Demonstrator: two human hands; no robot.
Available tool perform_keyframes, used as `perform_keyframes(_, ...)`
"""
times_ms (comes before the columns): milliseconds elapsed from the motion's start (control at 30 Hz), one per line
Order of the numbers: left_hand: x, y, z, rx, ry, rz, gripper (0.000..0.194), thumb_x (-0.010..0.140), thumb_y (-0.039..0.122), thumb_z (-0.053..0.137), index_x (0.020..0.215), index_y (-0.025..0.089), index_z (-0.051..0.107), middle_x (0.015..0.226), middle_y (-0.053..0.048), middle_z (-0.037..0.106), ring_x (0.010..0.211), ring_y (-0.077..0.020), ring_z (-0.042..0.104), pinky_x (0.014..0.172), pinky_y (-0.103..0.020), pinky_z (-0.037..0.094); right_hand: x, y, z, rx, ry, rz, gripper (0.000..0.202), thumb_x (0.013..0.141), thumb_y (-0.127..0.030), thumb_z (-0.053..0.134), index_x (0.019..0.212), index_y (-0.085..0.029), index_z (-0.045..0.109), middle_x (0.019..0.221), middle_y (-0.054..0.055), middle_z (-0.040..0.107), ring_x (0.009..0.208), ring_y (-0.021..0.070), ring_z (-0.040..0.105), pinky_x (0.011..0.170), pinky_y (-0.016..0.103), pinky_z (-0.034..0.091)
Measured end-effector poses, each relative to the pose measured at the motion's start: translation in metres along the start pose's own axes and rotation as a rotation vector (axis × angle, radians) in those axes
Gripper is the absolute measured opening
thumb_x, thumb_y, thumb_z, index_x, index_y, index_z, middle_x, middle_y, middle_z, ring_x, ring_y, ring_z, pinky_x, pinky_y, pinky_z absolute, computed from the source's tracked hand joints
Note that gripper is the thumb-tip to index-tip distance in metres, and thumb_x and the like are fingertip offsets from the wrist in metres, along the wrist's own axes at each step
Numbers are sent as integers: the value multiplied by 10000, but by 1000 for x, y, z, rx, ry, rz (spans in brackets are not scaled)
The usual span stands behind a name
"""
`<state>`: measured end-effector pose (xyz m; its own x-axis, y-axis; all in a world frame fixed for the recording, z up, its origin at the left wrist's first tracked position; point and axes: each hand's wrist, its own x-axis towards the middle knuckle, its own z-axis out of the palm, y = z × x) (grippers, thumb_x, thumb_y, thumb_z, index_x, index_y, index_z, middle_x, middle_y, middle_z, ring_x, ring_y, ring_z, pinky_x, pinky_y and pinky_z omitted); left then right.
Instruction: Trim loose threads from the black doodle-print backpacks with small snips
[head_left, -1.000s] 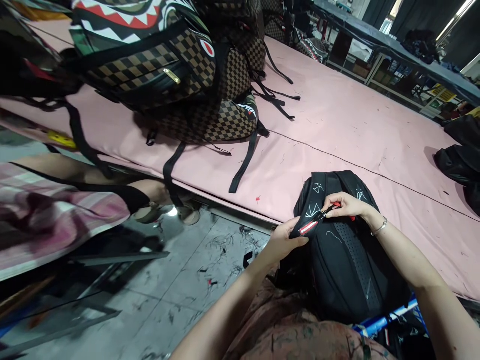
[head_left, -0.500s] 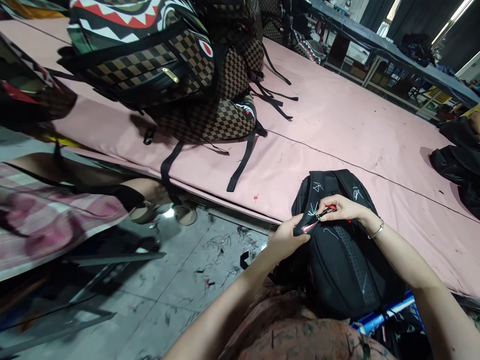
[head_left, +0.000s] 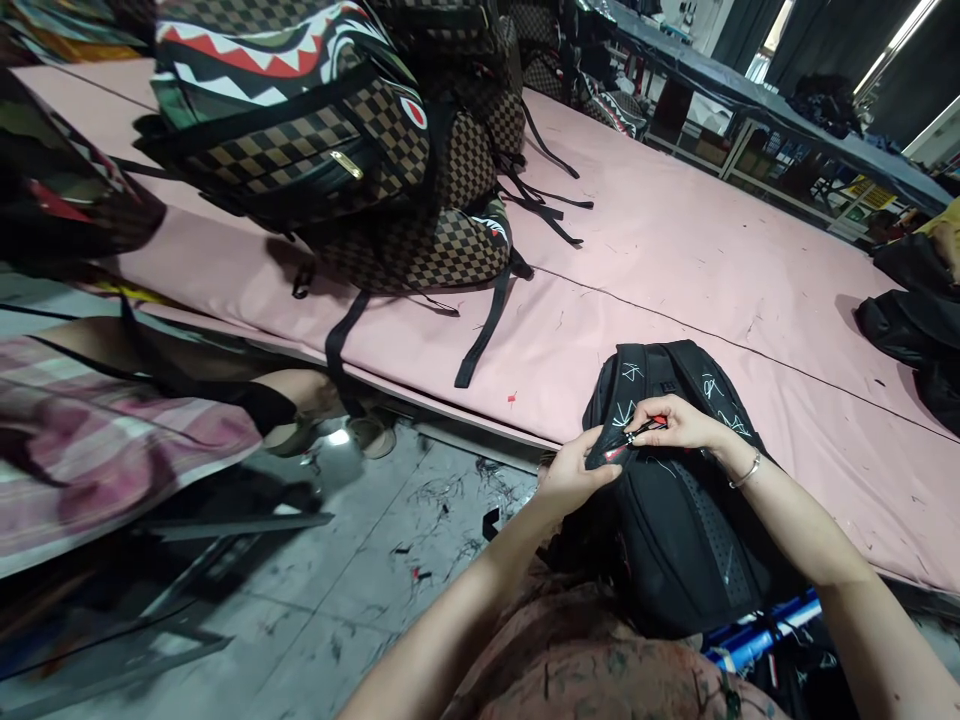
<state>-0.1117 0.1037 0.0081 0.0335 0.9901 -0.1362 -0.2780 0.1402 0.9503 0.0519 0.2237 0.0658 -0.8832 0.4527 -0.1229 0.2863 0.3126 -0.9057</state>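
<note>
A black backpack [head_left: 675,540] with white stitched marks on its straps leans on the edge of the pink table, close to my body. My left hand [head_left: 577,475] pinches the backpack's left shoulder strap [head_left: 619,400], where a small red and white patch [head_left: 615,453] shows by the thumb. In my right hand [head_left: 679,422] are small black and red thread snips [head_left: 641,430], partly covered by the fingers. Their tip meets the strap right beside my left fingers. A loose pale thread lies on the black fabric just below.
Checkered backpacks [head_left: 300,150] with a shark-mouth print are piled on the pink table [head_left: 675,250], straps hanging over its edge. Black bags [head_left: 892,320] lie at the right. A seated person in a plaid garment [head_left: 112,430] is at left. Thread scraps litter the floor [head_left: 360,560].
My right hand and the snips have shifted slightly left along the strap, towards my left hand. The left hand keeps its pinch. The view has tilted a little.
</note>
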Motion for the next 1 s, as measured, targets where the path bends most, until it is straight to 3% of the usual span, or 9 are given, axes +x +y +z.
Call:
perform_keyframes(133,-3,4,-9,-149,-43,-35,493,612,246,726,1081,157,601,1075,-70,633,1010,-242,542,897,-331,387,-6,22,-2,19,352,-14,273,719,-423,669,840,-180,643,833,46,625,770,163,578,719,304,472)
perform_keyframes(233,-5,4,-15,-225,-75,-59,450,634,269,719,1056,159,607,1032,-65,643,951,-221,562,838,-304,410,-12,36,-6,-119,474,-104,243,745,-404,651,889,-208,660,894,62,602,869,191,557,803,353,453)
perform_keyframes(700,-4,3,-18,-299,-105,-67,388,640,266,713,995,145,612,828,-29,631,749,-151,544,691,-241,407,-1,37,-8,-342,349,-349,191,799,-344,611,933,-215,654,872,69,635,876,196,565,806,372,465)
perform_keyframes(1000,-2,10,-15,-223,-122,-84,352,638,273,704,951,148,603,818,-8,599,725,-132,507,660,-231,370,1,29,-14,-404,280,-391,181,815,-348,589,890,-198,657,824,61,629,829,179,575,762,347,475)
